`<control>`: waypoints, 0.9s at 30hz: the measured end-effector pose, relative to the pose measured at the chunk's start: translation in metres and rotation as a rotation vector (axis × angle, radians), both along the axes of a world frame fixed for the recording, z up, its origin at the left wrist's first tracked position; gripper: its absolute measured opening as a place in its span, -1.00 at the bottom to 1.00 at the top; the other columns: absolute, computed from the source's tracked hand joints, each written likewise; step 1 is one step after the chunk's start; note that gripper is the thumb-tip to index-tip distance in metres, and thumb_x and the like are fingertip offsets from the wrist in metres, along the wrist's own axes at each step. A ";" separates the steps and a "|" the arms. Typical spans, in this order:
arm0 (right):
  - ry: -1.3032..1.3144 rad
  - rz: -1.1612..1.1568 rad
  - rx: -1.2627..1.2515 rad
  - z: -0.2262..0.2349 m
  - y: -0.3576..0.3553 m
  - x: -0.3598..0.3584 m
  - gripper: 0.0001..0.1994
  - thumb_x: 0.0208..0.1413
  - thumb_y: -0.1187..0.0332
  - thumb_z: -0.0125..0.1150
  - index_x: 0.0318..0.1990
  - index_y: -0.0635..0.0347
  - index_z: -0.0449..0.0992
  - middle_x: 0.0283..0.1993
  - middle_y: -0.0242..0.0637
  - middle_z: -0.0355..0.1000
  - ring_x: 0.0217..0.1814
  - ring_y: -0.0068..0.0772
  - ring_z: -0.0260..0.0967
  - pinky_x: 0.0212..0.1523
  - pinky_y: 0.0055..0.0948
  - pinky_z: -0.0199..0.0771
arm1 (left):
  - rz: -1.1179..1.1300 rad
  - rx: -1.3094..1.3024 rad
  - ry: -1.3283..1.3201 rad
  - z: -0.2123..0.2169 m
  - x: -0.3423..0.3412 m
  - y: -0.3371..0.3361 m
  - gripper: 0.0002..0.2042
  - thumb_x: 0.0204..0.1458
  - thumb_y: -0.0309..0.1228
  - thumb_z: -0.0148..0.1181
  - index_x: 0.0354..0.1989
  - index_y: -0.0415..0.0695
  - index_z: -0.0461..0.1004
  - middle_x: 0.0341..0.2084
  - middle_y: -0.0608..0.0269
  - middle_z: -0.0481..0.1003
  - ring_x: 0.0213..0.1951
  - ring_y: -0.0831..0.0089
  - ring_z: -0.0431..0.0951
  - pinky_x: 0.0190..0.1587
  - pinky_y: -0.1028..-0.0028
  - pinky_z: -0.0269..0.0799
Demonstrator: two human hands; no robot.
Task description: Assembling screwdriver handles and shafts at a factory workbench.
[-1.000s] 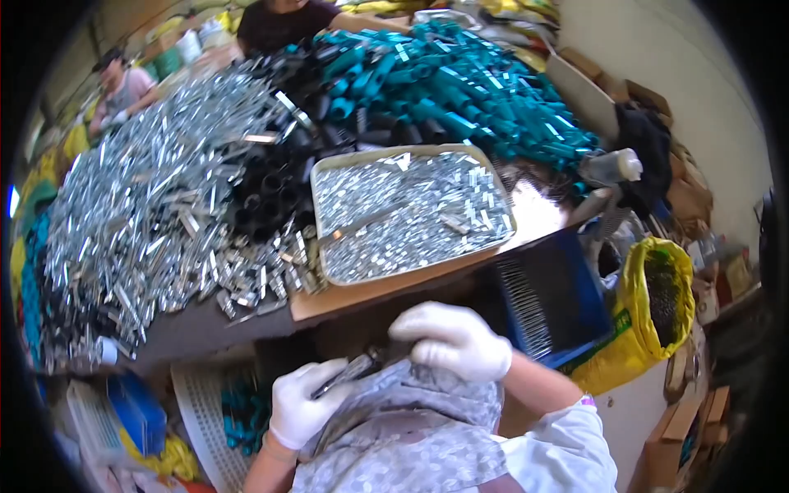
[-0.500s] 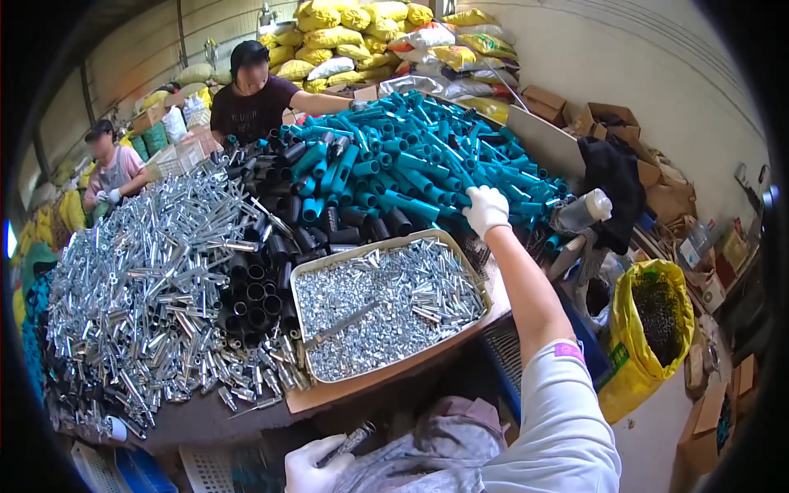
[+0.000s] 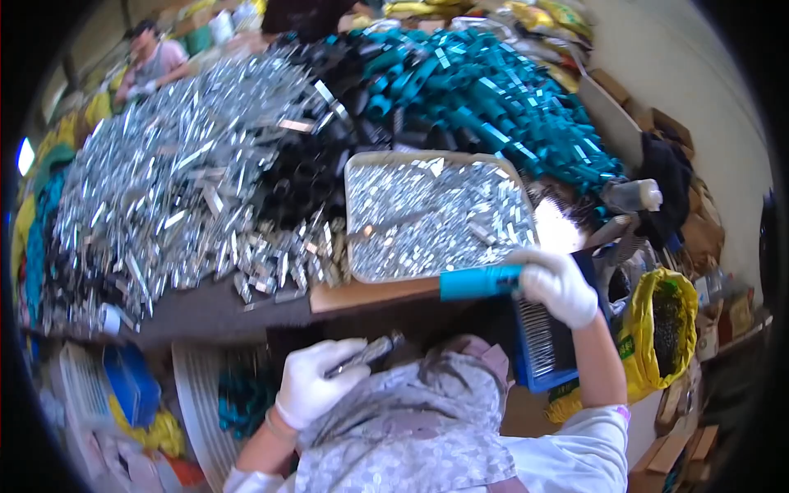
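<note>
My gloved right hand (image 3: 560, 287) grips the end of a teal plastic tube (image 3: 481, 282), held level just in front of the tray. Closer to my body, my gloved left hand (image 3: 319, 380) is closed round a dark metal rod-like part (image 3: 367, 355), its tip pointing up to the right; the fingers hide its lower end. Beyond my hands lies a shallow cream tray (image 3: 352, 222) full of small shiny metal pieces, with a dark flat strip (image 3: 403, 222) across them. A heap of teal tubes (image 3: 472, 90) rises behind the tray.
Silvery metal parts (image 3: 181, 172) pile high on the left, beside black tubes (image 3: 304, 177). A clear bottle (image 3: 633, 195) lies at the right table edge. Below stand a blue crate (image 3: 538, 349), a yellow sack (image 3: 649, 329) and a white basket (image 3: 197, 411). Two people work across the table.
My right hand has come back from the teal heap toward my body, now holding a teal tube. My left hand has risen slightly with the metal part. The view has tilted down.
</note>
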State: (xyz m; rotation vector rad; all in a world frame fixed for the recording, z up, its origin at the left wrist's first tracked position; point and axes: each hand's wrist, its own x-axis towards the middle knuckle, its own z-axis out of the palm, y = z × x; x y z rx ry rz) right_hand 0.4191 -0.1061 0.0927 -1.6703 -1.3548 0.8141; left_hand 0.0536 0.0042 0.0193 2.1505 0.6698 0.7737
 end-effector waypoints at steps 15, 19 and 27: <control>0.013 0.475 -0.261 -0.015 0.009 -0.077 -0.66 0.17 0.24 0.22 0.00 0.25 0.62 -0.28 -0.26 0.58 -0.23 -0.43 0.53 -0.13 -0.41 0.54 | -0.088 0.192 0.072 0.011 -0.039 -0.020 -0.66 -0.10 -0.35 0.51 -0.14 -0.21 0.65 -0.39 0.09 0.64 -0.41 0.16 0.67 -0.34 0.34 0.57; -0.316 0.588 -0.145 -0.010 0.011 -0.114 -0.60 0.10 0.10 0.39 -0.04 0.21 0.62 -0.22 0.01 0.60 -0.16 0.07 0.59 -0.09 -0.19 0.57 | -0.111 0.245 0.072 0.013 -0.032 -0.025 -0.60 -0.11 -0.31 0.51 -0.09 -0.19 0.63 -0.45 0.13 0.60 -0.45 0.18 0.64 -0.38 0.34 0.55; -0.065 0.667 -0.308 -0.033 0.020 -0.130 -0.50 0.13 0.05 0.42 0.04 0.29 0.61 -0.16 0.05 0.62 -0.11 0.00 0.61 -0.03 -0.21 0.56 | -0.211 0.338 0.148 0.011 -0.027 -0.030 -0.50 -0.06 -0.13 0.46 0.05 -0.08 0.57 -0.55 0.24 0.50 -0.53 0.27 0.59 -0.48 0.33 0.48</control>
